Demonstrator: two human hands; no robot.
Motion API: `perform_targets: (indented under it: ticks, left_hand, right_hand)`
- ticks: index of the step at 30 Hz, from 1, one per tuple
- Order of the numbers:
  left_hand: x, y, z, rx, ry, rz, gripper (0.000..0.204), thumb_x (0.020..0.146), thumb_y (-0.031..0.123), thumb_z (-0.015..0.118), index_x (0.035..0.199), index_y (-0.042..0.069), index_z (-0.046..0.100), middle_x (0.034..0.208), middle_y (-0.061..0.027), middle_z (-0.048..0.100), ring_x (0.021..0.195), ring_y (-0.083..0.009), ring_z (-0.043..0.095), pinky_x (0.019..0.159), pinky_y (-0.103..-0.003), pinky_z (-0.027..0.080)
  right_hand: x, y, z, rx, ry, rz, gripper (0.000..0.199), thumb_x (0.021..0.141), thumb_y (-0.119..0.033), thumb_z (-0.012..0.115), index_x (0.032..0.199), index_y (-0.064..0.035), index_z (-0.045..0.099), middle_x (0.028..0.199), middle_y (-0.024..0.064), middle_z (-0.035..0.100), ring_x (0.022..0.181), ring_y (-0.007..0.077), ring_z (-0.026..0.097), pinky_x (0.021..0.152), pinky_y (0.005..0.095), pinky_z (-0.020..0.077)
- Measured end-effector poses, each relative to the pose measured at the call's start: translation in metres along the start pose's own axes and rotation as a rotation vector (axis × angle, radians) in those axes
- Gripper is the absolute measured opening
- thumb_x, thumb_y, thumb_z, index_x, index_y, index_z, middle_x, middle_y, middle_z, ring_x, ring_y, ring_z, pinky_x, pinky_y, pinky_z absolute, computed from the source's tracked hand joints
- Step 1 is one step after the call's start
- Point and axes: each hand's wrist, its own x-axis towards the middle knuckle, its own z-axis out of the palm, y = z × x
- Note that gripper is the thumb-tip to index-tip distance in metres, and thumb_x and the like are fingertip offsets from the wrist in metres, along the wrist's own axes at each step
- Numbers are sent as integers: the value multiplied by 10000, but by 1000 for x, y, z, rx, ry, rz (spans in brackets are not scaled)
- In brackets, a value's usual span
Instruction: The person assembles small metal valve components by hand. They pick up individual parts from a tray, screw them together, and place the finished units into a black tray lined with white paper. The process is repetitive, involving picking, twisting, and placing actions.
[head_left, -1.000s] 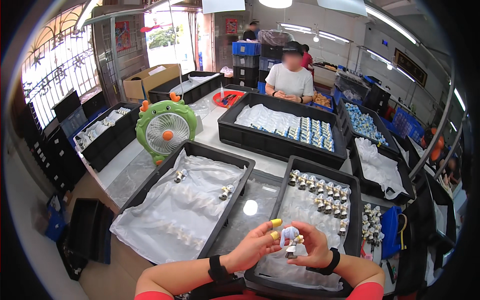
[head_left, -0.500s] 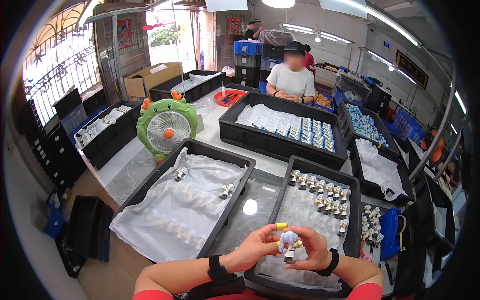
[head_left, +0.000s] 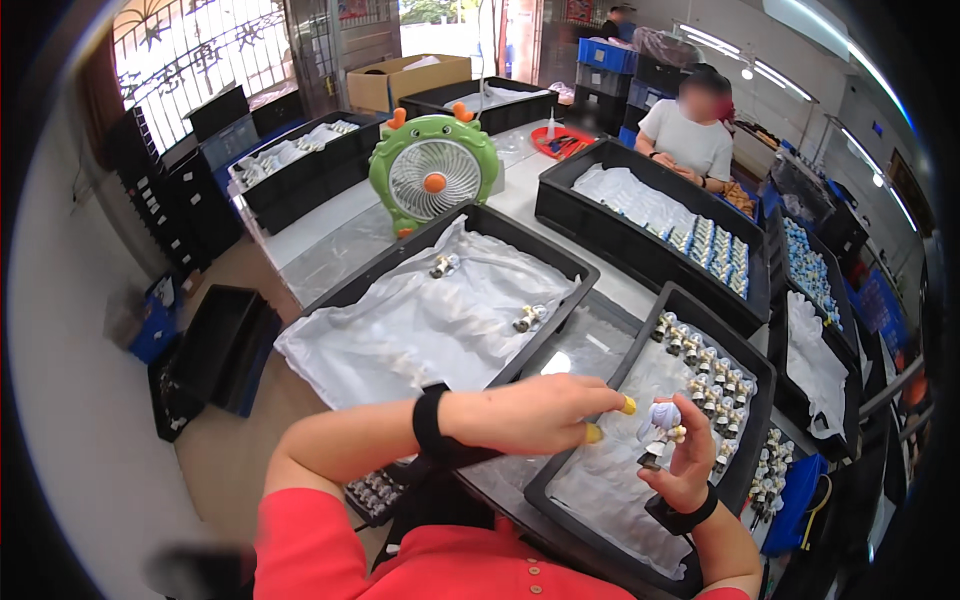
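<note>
My right hand [head_left: 692, 462] holds a small figurine [head_left: 658, 428] with lilac hair and a white-and-dark body, its fingers and thumb gripping the side. Just left of it, my left hand [head_left: 545, 412] reaches across with thumb and forefinger apart, yellow covers on the tips; it looks clear of the figurine. Both hands are over a black tray [head_left: 668, 296] lined with a white sheet. Similar figurines [head_left: 722, 395] stand in rows at its far and right side. A second black tray [head_left: 545, 260], to the left, has two such figurines [head_left: 444, 266] on its sheet.
A green fan [head_left: 434, 185] stands behind the left tray. Across the table a person [head_left: 690, 140] works at a tray of blue-and-white figurines [head_left: 710, 245]. More figurines [head_left: 770, 470] and a blue bin [head_left: 795, 505] lie at the right. A cardboard box [head_left: 410, 82] sits farther back.
My left hand has come away from the figurine and moved left of it. The right hand has kept hold, shifting right and up in view. The whole view has turned left and downward.
</note>
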Motion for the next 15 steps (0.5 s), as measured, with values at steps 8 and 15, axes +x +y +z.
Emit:
perform_targets:
  ticks: [8,15]
  left_hand:
    - [-39,-97,-85,547,-259,-672,381,820,125,586,1200,100,587,1119,-186,609,1035,-341,572,872,-398,454]
    - [-66,-138,-73,569,-560,-860,572,819,252,628,1363,212,455,1197,-168,590,1088,-345,555,909,-422,430]
  right_hand:
    - [2,3,-2,-21,78,33,847,591,-86,791,1331,17,392,1247,168,524,1138,236,524,996,351,370]
    - [3,4,-1,-19,74,48,832,618,-113,795,1332,18,390,1253,166,525,1151,236,520,992,349,378]
